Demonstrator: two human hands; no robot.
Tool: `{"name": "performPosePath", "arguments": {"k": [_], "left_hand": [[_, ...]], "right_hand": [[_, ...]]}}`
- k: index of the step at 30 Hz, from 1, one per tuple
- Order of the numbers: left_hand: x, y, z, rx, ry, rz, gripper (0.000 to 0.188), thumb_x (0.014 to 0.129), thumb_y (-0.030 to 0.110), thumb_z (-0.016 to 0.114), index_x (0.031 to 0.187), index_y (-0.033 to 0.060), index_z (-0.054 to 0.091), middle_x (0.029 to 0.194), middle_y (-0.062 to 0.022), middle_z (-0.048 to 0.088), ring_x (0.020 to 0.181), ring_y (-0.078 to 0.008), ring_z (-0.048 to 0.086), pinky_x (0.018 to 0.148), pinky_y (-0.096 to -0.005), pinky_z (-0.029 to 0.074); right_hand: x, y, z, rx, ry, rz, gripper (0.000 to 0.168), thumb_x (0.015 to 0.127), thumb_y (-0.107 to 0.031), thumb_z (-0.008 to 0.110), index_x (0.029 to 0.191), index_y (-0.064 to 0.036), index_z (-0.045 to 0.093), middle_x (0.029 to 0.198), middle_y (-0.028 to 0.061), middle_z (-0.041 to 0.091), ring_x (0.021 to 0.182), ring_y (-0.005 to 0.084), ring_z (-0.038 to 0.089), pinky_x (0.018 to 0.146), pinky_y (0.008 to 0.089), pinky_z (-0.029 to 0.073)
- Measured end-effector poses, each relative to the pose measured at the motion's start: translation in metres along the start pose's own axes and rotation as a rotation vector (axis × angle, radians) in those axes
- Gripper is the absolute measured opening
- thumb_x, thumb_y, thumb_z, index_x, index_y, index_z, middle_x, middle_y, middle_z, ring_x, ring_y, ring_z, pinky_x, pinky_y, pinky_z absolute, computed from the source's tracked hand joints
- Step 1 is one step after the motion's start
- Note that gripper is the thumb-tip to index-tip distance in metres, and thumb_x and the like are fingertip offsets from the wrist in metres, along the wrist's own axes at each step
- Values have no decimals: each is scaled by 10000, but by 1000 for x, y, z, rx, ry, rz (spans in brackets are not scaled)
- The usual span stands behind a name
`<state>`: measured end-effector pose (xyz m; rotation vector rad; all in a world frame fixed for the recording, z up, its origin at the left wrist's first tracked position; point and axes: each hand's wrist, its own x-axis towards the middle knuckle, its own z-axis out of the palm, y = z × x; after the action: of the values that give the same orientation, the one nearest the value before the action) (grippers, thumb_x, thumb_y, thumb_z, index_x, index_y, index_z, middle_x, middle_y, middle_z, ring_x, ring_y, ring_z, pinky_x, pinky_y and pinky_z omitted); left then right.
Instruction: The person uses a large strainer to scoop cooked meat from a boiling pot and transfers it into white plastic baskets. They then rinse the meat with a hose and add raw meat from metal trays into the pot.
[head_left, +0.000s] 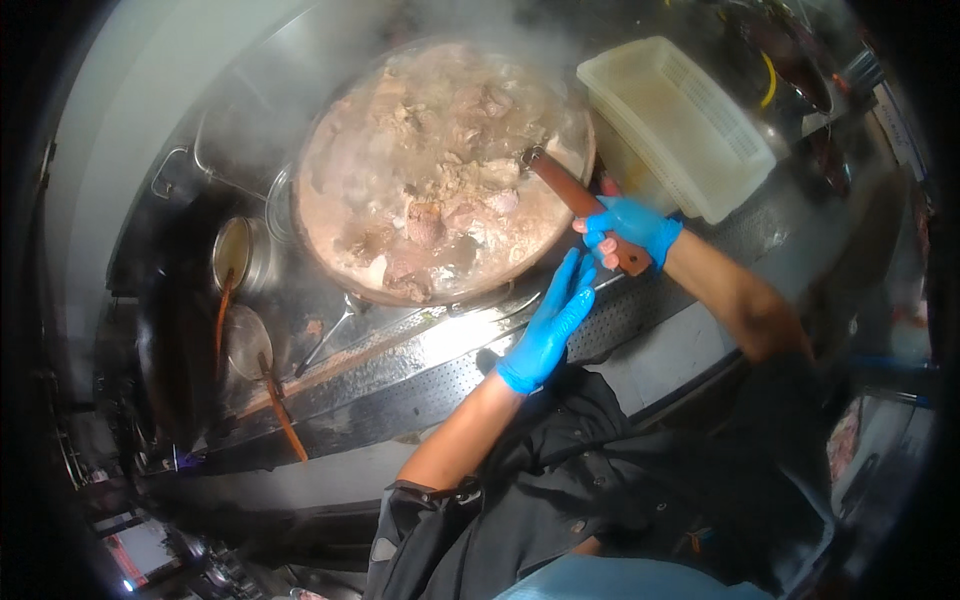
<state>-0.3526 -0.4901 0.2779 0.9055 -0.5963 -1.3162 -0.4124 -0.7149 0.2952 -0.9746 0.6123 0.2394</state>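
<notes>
A large round wok (315, 259) full of steaming broth lies in front of me, with several chunks of meat (425, 223) breaking the surface. My right hand (626, 232), in a blue glove, grips the wooden handle (562, 184) of a utensil. Its far end reaches into the wok, and the head is hidden in the broth and steam. Bare fingertips show on that hand. My left hand (551, 322), also gloved in blue, hovers at the wok's near edge just beside my right. It holds nothing, and its thumb stands away from the fingers.
Beyond my right hand a white perforated plastic basket (675, 135) leans beside the wok. Left of the wok are a metal pot (259, 255), a wooden-handled strainer (251, 341) and a metal utensil (322, 345). A perforated steel ledge (450, 352) runs along the stove front.
</notes>
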Motion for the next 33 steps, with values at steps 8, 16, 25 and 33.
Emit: {"name": "performPosePath", "arguments": {"k": [8,16,25,33], "left_hand": [[-17,-17,6,287,-46,-34,699,1013,200,544,1566,55,142,1583,-152,259,1453,-275,287,1163,-393,276],[-21,-19,-22,1021,154,258,557,916,90,654,1429,33,445,1369,-207,531,1259,-320,538,1039,-373,428],[49,91,-96,1629,360,551,374,907,166,641,1259,45,604,1194,-228,623,1097,-396,601,926,-443,500],[155,101,-123,1808,202,393,354,833,89,582,1178,40,646,1245,-183,625,1095,-370,612,925,-437,514]], "right_hand": [[-49,81,3,134,-24,-129,310,922,-102,653,1162,-74,458,648,8,456,485,94,480,413,321,483],[-49,134,25,155,85,-168,416,910,-103,667,1236,-68,412,718,37,488,458,107,476,387,320,477],[-30,172,46,228,109,-235,477,911,25,593,1321,-65,368,637,42,486,459,101,478,433,258,416],[-18,186,42,157,129,-212,596,916,4,611,1406,-46,275,620,55,471,440,135,484,407,329,473]]}}
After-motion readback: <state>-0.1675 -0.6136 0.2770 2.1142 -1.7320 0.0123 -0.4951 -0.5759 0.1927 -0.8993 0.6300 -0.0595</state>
